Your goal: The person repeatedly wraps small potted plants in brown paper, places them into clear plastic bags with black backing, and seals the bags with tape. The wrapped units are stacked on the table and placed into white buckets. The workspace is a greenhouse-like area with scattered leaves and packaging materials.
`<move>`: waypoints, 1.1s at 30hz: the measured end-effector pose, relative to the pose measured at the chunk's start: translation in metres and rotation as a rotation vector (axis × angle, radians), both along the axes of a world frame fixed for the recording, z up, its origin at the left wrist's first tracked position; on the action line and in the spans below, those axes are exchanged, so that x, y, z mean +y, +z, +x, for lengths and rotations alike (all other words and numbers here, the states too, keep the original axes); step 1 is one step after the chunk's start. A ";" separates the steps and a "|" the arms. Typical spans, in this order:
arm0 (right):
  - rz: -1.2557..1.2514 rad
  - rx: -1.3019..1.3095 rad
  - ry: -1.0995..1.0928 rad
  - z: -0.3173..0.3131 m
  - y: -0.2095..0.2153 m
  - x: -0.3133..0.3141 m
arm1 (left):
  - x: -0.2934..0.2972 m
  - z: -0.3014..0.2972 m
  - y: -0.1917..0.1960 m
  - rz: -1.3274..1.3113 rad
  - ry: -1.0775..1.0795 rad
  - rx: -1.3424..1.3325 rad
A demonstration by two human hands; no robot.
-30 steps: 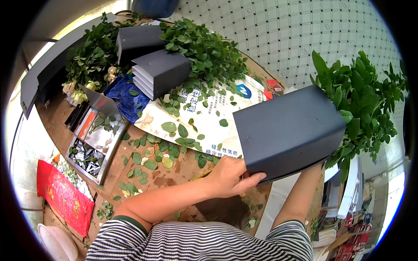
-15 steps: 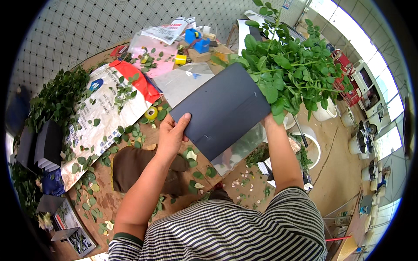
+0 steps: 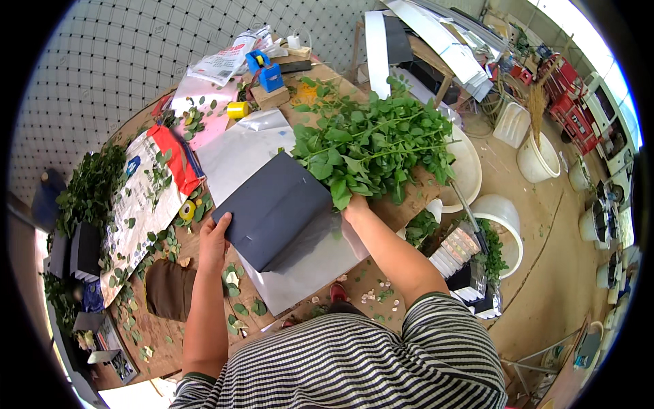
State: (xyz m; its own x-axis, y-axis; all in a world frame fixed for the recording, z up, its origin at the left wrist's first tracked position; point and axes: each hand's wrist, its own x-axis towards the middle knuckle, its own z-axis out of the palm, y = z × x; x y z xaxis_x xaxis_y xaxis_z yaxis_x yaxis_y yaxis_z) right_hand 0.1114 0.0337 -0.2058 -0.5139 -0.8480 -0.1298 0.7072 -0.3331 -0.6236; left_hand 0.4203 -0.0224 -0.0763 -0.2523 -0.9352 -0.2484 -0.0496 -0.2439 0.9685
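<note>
A dark grey card wrapper with small staples lies slanted over the table. My left hand is closed on its left edge, thumb on top. From the wrapper's right end spreads a bunch of green leafy stems; whatever is inside the wrapper is hidden. My right hand holds the bunch where leaves and wrapper meet, its fingers mostly covered by foliage. Beneath the wrapper lies a clear plastic sheet. A brown cloth is left of my left forearm.
Loose leaves litter the wooden table. At the back are a blue tape dispenser, a yellow roll and a wooden block. More dark wrappers stand far left. White buckets are on the floor at right.
Both hands have carried the wrapped bunch left and lowered it over the plastic sheet. The leafy end has swung down onto the table. The view has also shifted to the right.
</note>
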 end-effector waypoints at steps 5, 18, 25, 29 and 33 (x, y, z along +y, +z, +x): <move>0.416 0.037 0.389 -0.033 0.019 0.054 | 0.019 0.036 -0.015 -0.037 0.041 -0.069; 0.426 0.749 1.185 0.120 0.059 0.141 | 0.113 0.215 -0.078 -0.168 0.888 -0.575; 0.238 0.960 1.284 0.200 0.084 0.104 | 0.057 0.247 -0.061 0.380 0.662 0.838; 0.023 1.294 0.936 0.219 0.122 0.109 | 0.074 0.206 0.033 0.192 0.500 0.741; -0.131 1.288 0.463 0.203 0.166 0.110 | 0.130 0.146 0.101 0.008 0.085 1.093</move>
State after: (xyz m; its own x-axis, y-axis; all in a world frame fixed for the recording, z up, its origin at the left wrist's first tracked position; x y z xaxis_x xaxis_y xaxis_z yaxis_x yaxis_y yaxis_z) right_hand 0.3141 0.1440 -0.0402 0.1213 -0.9422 0.3123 -0.2806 -0.3343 -0.8997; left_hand 0.5664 0.1075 0.0242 -0.2749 -0.9593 0.0640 0.8525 -0.2125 0.4775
